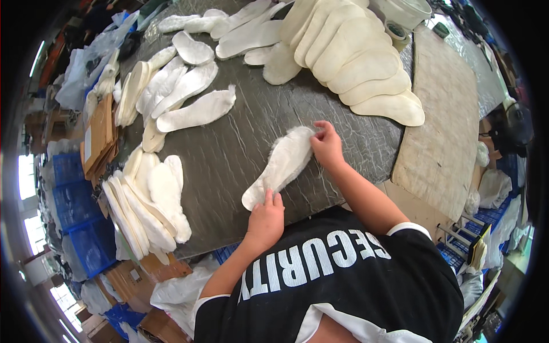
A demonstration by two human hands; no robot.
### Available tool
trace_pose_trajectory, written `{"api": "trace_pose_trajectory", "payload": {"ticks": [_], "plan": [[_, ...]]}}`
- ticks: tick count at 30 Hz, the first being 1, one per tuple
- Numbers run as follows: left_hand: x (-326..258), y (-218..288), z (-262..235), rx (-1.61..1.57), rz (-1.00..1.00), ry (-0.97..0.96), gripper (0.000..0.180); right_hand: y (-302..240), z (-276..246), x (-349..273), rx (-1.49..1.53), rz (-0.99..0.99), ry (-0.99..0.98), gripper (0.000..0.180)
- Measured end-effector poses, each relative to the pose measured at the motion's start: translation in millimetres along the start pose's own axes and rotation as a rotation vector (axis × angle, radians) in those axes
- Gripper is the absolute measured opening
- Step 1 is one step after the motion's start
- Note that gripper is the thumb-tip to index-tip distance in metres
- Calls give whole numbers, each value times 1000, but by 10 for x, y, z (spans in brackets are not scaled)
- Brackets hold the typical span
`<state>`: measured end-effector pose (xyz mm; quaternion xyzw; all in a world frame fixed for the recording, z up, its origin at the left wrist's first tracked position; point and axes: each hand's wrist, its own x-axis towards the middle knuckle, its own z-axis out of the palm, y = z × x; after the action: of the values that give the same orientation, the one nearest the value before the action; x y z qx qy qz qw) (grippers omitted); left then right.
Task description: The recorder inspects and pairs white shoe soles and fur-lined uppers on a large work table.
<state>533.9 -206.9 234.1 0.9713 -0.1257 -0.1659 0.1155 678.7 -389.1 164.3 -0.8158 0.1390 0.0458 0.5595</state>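
A fluffy white insole lies slantwise on the dark table in front of me, its narrower end toward the lower left. My left hand holds it by the near edge close to that end, two fingers on top and the thumb out of sight. At the wide end, the thumb and index finger of my right hand pinch the fuzzy rim, other fingers curled. Farther left lies another fluffy insole, beside a loose heap of white insoles.
Cream insoles fan out in an overlapping row at the far right. A stack of insoles sits at the table's left edge. Right of the table is a worn board. Brown cardboard and blue crates stand at left.
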Motion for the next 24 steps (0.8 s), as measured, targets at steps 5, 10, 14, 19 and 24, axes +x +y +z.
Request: {"api": "trace_pose_trajectory", "payload": {"ticks": [5,10,14,19,24], "plan": [[-109,-173,302,-592,-147,184,21,482,-347,-371,108,-11,113,13],[-63,-363,418,-602,-235,270,11,558,-683,-615,63,24,-19,12],[161,-348,234,-649,-458,213,14,326,-1072,-616,-113,39,-64,24],[771,-211,-61,-598,-210,296,20,303,-1388,-150,-188,-142,55,24],[1832,144,-221,-713,-109,327,19,9,-1285,429,-99,-326,24,21]]}}
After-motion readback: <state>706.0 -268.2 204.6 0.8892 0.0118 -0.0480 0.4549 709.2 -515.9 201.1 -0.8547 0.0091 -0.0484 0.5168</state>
